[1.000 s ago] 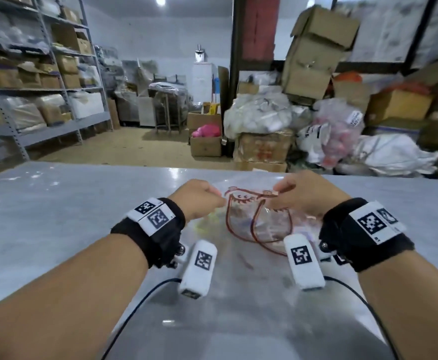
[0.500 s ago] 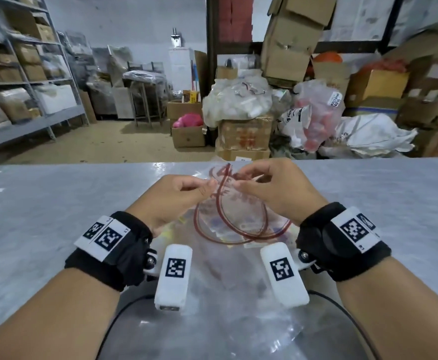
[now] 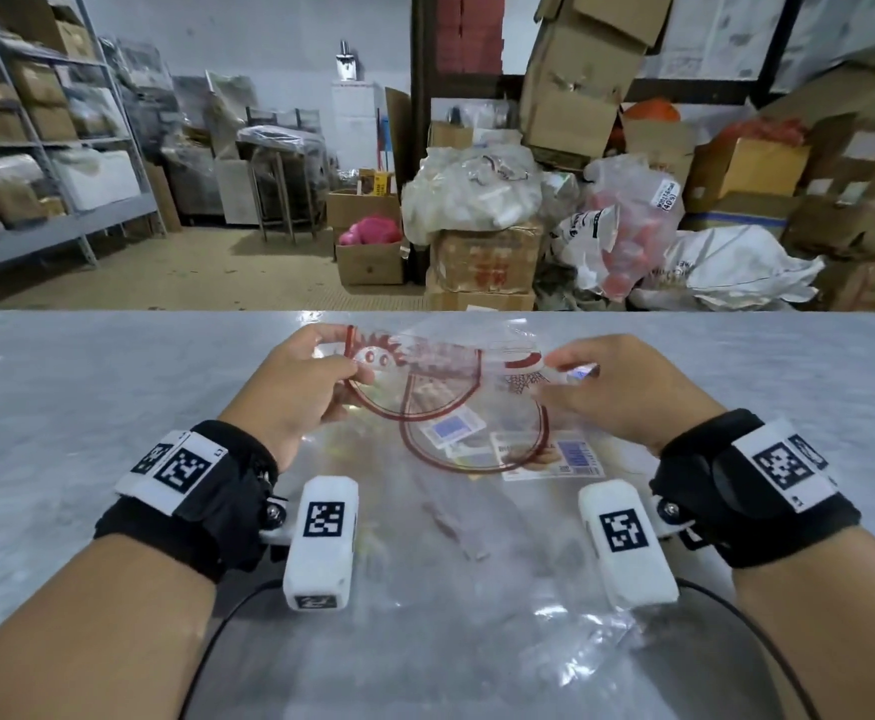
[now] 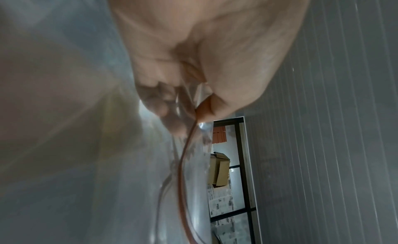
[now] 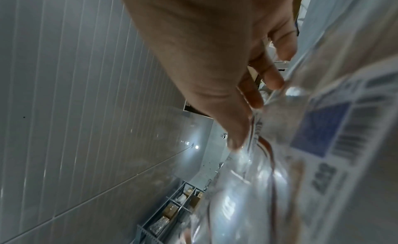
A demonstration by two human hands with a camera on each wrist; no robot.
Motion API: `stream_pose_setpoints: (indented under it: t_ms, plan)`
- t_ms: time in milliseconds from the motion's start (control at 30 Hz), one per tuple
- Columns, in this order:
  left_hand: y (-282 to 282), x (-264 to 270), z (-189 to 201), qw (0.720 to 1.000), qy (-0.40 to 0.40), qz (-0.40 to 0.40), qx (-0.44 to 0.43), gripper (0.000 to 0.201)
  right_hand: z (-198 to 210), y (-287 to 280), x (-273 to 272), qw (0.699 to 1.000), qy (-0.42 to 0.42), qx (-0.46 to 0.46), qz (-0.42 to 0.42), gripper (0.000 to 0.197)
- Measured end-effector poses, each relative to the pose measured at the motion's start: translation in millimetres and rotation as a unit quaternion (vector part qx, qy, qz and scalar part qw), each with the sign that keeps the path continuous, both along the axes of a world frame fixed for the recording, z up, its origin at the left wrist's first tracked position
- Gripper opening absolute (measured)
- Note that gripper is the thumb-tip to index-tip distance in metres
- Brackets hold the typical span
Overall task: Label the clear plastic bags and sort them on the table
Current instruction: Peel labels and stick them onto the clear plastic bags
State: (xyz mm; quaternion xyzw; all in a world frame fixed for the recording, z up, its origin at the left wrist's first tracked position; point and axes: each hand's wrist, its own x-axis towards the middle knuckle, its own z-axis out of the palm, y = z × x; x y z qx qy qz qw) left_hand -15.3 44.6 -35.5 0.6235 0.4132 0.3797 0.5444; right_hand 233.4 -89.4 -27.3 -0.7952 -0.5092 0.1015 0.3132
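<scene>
A clear plastic bag (image 3: 440, 376) with red printed curves is held up over the grey table (image 3: 87, 407), stretched between both hands. My left hand (image 3: 316, 376) pinches its left top edge; the left wrist view shows thumb and fingers closed on the plastic bag (image 4: 193, 145). My right hand (image 3: 617, 381) pinches the right top edge, seen close in the right wrist view on the bag (image 5: 258, 162). White labels with blue squares and barcodes (image 3: 544, 452) show through the plastic, as does a barcode label (image 5: 336, 138). More clear bags (image 3: 477, 589) lie flat under my wrists.
The table's far edge (image 3: 165, 311) runs across the middle of the head view. Beyond it stand metal shelves (image 3: 51, 148) at left, and stacked cardboard boxes (image 3: 581, 96) and filled sacks (image 3: 633, 231) at right.
Both hands have moved apart, spreading the bag's top edge wide. The labels under the plastic have come into view.
</scene>
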Motion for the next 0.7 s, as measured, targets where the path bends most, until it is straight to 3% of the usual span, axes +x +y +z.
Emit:
stream_pose_setpoints:
  t_ms: [100, 300, 400, 500, 700]
  plan:
    - [-6, 0, 2, 0.999, 0.016, -0.048, 0.019, 0.029, -3, -1, -4, 0.998, -0.003, -0.058, 0.027, 0.043]
    - [-6, 3, -4, 0.997, 0.028, -0.065, 0.008, 0.024, -6, 1, -6, 0.994, 0.064, 0.086, 0.032, 0.002]
    - [-8, 3, -3, 0.997, 0.003, -0.073, 0.009, 0.020, -4, 2, -9, 0.976, 0.131, 0.160, 0.062, 0.009]
    - [-8, 3, -2, 0.997, -0.036, -0.066, 0.013, 0.029, -2, 4, -14, 0.954, 0.197, 0.209, 0.086, 0.009]
    - [-8, 2, -1, 0.996, -0.053, -0.063, -0.022, 0.031, 2, 3, -24, 0.887, 0.340, 0.281, 0.134, 0.029]
